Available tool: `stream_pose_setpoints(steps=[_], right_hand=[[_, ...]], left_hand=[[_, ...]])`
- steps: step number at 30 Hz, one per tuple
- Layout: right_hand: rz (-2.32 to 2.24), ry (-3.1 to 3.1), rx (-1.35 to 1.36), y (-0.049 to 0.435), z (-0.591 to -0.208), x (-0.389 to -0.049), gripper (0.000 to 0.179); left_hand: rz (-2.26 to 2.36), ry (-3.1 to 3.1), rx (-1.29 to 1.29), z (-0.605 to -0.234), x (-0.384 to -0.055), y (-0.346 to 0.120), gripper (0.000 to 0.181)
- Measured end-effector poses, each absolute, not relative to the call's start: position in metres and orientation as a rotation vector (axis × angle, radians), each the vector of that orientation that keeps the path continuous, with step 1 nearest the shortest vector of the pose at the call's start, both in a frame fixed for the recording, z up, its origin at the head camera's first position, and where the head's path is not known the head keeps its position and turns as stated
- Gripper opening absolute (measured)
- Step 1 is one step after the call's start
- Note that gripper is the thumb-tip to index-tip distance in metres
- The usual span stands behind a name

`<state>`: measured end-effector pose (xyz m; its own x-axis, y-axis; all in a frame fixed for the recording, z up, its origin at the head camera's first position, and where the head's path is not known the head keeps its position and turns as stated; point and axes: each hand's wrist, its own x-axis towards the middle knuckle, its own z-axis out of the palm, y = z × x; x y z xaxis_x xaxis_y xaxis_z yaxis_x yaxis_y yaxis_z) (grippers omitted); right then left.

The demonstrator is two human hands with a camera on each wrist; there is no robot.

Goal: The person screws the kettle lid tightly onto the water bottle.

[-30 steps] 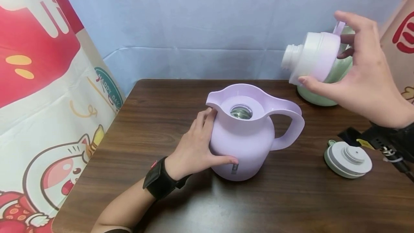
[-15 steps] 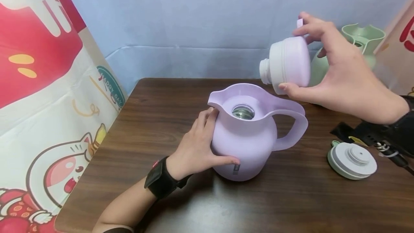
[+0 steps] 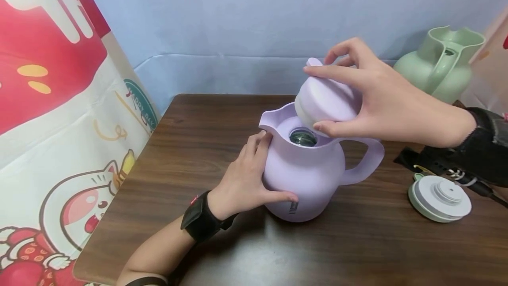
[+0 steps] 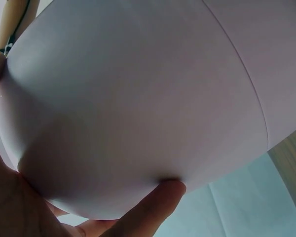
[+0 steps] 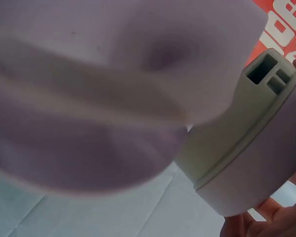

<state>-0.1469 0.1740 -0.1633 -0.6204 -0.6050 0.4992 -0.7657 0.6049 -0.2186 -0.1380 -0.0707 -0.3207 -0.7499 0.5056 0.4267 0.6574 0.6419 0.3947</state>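
Note:
A lilac thermos jug (image 3: pixel 303 175) stands upright on the table, its round mouth (image 3: pixel 303 137) uncovered, with a dark, shiny inside. My left hand (image 3: pixel 244 178) grips the jug's body from the left, thumb across the front and fingers along the spout side; the left wrist view shows fingertips pressed to its smooth wall (image 4: pixel 138 108). Above the mouth, my right hand (image 3: pixel 369 96) pinches the lilac and white stopper lid (image 3: pixel 327 100) between thumb and fingers. That lid is tilted, and its lower part is hidden behind the jug's rim. Slotted openings show on the lid's side (image 5: pixel 237 143) in the right wrist view.
A green jug (image 3: pixel 440 65) stands at the back right, behind my right forearm. Its green and white lid (image 3: pixel 440 198) lies upside down on the wooden table (image 3: pixel 206 144) at right. A pale blue cloth (image 3: pixel 238 25) hangs behind, and a printed cloth (image 3: pixel 51 136) at left.
My right hand has brought the lilac lid leftward and down from the right to over the jug's mouth, tipping it from sideways to nearer upright. My left hand keeps its hold on the jug.

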Motion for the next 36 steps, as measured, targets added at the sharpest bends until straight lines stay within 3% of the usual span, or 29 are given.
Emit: stream_pose_setpoints(steps=[14,36], right_hand=[[0.466,-2.424,1.367,0.158,-0.17,-0.153,0.067],[0.42,-2.426,1.444,0.157,-0.191,-0.156,0.06]], left_hand=[[-0.799,-2.587,-0.958,-0.318,-0.133,-0.068,0.125],[-0.795,-2.588,-0.946,-0.318,-0.13,-0.067,0.128]])
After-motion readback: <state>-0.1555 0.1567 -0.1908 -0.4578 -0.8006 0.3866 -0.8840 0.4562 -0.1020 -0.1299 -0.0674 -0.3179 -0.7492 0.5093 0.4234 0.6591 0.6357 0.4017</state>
